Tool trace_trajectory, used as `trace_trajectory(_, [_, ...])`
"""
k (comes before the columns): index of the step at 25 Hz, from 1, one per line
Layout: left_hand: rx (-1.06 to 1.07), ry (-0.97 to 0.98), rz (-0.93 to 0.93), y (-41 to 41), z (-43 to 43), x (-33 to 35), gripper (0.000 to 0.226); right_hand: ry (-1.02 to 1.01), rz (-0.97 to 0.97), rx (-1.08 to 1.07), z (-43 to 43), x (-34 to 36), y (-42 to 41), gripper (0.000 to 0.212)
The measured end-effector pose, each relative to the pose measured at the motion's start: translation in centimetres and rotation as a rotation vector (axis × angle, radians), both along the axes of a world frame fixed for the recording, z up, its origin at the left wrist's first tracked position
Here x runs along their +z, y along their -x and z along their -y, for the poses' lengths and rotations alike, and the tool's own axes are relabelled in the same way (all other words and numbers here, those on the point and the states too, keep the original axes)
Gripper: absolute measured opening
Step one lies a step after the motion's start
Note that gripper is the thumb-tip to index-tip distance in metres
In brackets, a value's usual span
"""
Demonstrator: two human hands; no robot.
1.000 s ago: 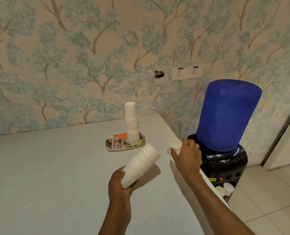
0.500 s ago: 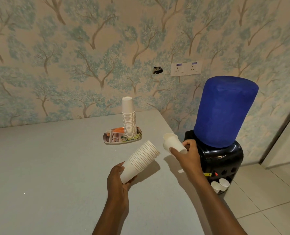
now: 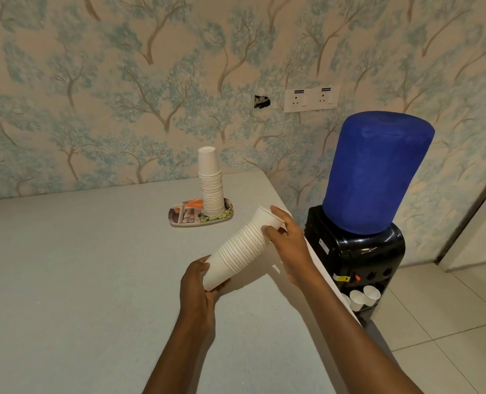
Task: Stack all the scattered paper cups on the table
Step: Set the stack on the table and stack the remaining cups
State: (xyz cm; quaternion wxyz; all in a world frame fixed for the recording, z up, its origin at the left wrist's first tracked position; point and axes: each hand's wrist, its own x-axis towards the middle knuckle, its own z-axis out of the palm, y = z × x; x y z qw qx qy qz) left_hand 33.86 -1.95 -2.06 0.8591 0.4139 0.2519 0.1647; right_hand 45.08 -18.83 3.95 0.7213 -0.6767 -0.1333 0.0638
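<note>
My left hand grips the base of a tilted stack of white paper cups, which slants up to the right above the grey table. My right hand holds a single white paper cup pushed into the open end of that stack, fingers wrapped around its rim. A second, upright stack of white cups stands upside down on a small patterned tray near the table's far right corner.
A black water dispenser with a blue-covered bottle stands just right of the table edge. A few white cups sit on its lower shelf. A wallpapered wall with sockets runs behind. Tiled floor lies to the right.
My right hand carried the single cup leftward from the table's right edge and pushed it into the open end of the tilted stack. The left hand kept its grip on the stack.
</note>
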Motion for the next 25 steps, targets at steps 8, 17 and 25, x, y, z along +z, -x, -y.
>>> trace_trajectory(8, [0.05, -0.033, -0.028, -1.7, 0.0, -0.5, 0.035, 0.159, -0.027, 0.137, -1.2, -1.4, 0.1, 0.024])
trace_trajectory(17, [0.11, 0.041, 0.006, -3.7, -1.8, -0.8, 0.04, 1.057, 0.515, -0.022, -0.6, -1.6, -11.1, 0.066])
trace_trajectory(25, [0.141, 0.044, -0.007, -3.5, -2.4, -1.1, 0.04, 0.547, 0.545, -0.114, -1.4, -2.3, -11.6, 0.035])
